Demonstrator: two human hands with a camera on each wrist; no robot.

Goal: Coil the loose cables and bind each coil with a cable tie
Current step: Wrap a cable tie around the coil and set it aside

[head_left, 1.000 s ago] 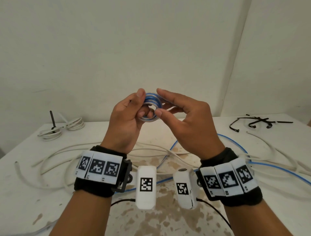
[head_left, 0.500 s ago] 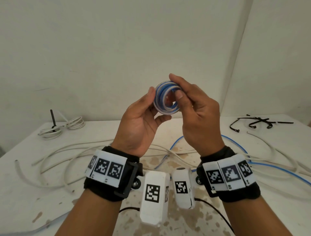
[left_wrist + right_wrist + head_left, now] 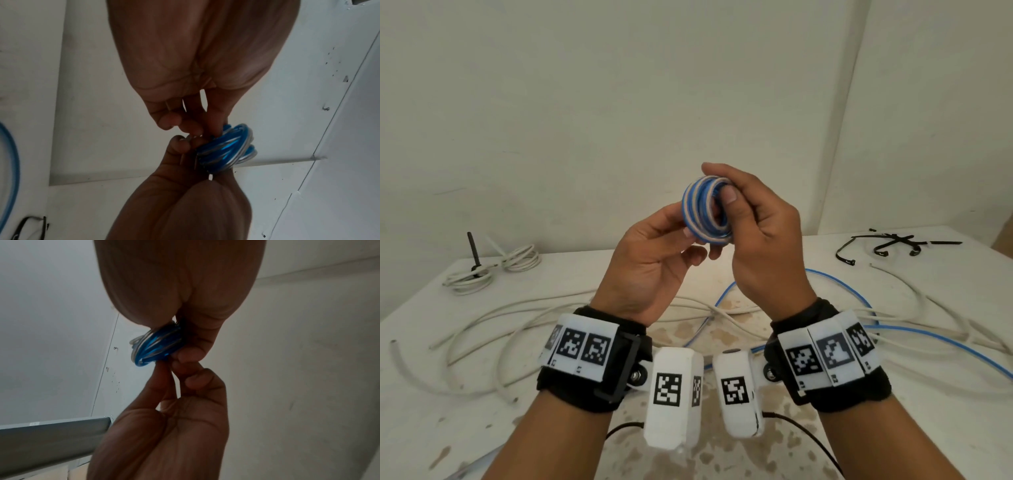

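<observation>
Right hand (image 3: pixel 760 236): raised above the table, thumb through the middle of the blue-and-white cable coil (image 3: pixel 707 209), fingers curled round its far side, gripping it.
Left hand (image 3: pixel 654 260): just beside the right hand, palm turned up, fingertips pinching the coil's lower near edge.
Coil: held upright between both hands, its open centre facing the person; tightly wound, blue and pale strands side by side.
Below the hands: loose white cables (image 3: pixel 493 329) and a blue cable (image 3: pixel 859 298) sprawl over the stained white table (image 3: pixel 945 428).
Far left of the hands: a white coil (image 3: pixel 489 270) lies with a black cable tie (image 3: pixel 473 251) standing up from it.
Far right of the hands: a heap of black cable ties (image 3: pixel 893 243).
</observation>
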